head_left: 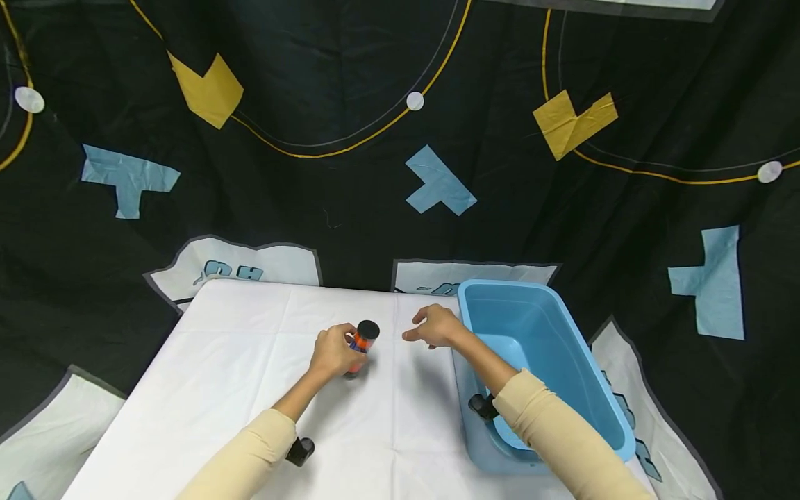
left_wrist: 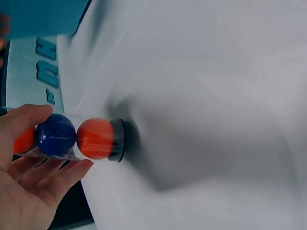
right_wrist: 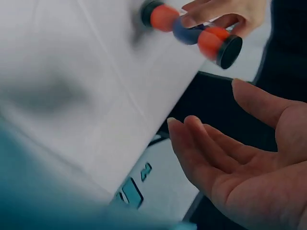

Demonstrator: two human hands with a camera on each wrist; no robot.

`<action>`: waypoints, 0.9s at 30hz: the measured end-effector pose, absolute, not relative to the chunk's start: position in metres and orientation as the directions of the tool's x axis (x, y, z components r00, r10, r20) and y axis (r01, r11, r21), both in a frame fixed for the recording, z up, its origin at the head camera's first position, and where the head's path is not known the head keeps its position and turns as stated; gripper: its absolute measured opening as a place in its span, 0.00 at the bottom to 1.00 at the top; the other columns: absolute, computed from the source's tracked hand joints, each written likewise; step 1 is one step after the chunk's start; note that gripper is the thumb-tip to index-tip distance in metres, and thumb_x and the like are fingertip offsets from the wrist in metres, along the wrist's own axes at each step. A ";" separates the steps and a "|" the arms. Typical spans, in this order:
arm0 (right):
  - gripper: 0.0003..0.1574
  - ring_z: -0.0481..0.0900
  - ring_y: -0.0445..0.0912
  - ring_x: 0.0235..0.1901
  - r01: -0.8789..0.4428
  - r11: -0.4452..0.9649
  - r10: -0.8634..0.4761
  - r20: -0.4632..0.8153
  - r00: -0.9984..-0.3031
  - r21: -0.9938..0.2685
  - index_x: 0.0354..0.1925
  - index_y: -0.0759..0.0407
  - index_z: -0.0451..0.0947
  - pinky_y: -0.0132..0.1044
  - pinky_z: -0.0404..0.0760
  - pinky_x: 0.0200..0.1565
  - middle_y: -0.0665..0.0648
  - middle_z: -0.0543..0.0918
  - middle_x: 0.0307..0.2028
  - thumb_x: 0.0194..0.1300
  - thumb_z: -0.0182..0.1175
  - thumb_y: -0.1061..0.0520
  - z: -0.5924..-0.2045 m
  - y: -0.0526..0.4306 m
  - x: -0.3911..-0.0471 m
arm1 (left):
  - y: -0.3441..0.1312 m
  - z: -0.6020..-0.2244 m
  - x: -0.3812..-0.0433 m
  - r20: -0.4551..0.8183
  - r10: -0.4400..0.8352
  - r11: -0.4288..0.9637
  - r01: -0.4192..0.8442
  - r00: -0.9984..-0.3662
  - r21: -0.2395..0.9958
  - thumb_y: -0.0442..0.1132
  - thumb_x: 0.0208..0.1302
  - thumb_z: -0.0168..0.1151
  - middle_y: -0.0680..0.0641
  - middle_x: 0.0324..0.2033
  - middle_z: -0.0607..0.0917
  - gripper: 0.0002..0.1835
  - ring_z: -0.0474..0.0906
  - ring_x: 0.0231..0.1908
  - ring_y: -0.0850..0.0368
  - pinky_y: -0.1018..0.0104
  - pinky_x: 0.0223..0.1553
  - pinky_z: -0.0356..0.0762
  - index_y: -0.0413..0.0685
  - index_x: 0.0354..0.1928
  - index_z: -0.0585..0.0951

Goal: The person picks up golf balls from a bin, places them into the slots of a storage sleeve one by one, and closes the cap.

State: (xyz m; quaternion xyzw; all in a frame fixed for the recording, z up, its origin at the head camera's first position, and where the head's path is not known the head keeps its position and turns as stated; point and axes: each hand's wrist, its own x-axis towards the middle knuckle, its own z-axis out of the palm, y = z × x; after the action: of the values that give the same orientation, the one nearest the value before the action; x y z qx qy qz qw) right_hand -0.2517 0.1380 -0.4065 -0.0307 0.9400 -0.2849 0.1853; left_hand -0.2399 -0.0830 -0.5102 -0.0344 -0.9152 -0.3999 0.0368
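A clear tube of balls (left_wrist: 96, 138), orange and blue with black end caps, stands slightly tilted over the white table in the head view. My left hand (head_left: 335, 353) grips it around the middle, thumb on one side and fingers on the other. In the left wrist view its lower cap is close over the cloth, beside its own shadow. To the right of the tube, my right hand (head_left: 436, 326) hovers with fingers spread and nothing in them. The right wrist view shows that palm (right_wrist: 249, 177) facing the tube's upper cap.
A light blue plastic tub (head_left: 544, 326) stands on the right of the table, under my right forearm. White cloth (head_left: 250, 389) covers the table. Behind it hangs a black curtain (head_left: 350, 208) with yellow and blue patches.
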 end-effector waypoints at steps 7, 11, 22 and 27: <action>0.32 0.84 0.52 0.34 0.065 0.840 -0.175 -0.382 -0.908 -0.539 0.58 0.67 0.78 0.40 0.84 0.39 0.60 0.85 0.42 0.65 0.69 0.47 -0.394 0.154 -0.251 | -0.108 -0.508 -0.255 0.087 -0.087 0.661 0.008 -0.992 0.750 0.34 0.41 0.76 0.35 0.36 0.90 0.20 0.85 0.41 0.36 0.45 0.43 0.83 0.38 0.41 0.85; 0.30 0.83 0.49 0.30 0.063 0.835 -0.181 -0.380 -0.907 -0.547 0.56 0.67 0.79 0.37 0.82 0.36 0.60 0.86 0.37 0.66 0.68 0.48 -0.394 0.160 -0.251 | -0.119 -0.510 -0.260 0.065 -0.159 0.645 -0.054 -0.985 0.762 0.34 0.43 0.74 0.34 0.38 0.89 0.21 0.84 0.44 0.33 0.43 0.47 0.81 0.37 0.44 0.84; 0.29 0.81 0.47 0.28 0.082 0.824 -0.188 -0.407 -0.894 -0.561 0.56 0.67 0.79 0.38 0.86 0.38 0.62 0.85 0.36 0.67 0.66 0.47 -0.395 0.162 -0.249 | -0.136 -0.518 -0.260 0.016 -0.209 0.608 -0.117 -0.978 0.785 0.34 0.45 0.72 0.31 0.45 0.88 0.24 0.78 0.52 0.27 0.40 0.54 0.74 0.35 0.49 0.82; 0.28 0.82 0.48 0.29 0.093 0.818 -0.175 -0.399 -0.900 -0.568 0.55 0.66 0.79 0.39 0.85 0.38 0.61 0.85 0.37 0.67 0.67 0.47 -0.396 0.160 -0.247 | -0.139 -0.518 -0.261 0.007 -0.171 0.642 -0.106 -0.985 0.760 0.37 0.47 0.73 0.32 0.42 0.88 0.25 0.79 0.49 0.29 0.41 0.49 0.75 0.35 0.49 0.81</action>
State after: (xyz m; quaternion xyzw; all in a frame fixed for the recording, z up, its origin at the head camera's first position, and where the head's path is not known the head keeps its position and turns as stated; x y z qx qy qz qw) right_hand -0.2469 0.1604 -0.3958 -0.0223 0.9271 -0.3008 0.2226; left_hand -0.2608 -0.1391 -0.5185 0.0767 -0.9051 -0.4163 0.0390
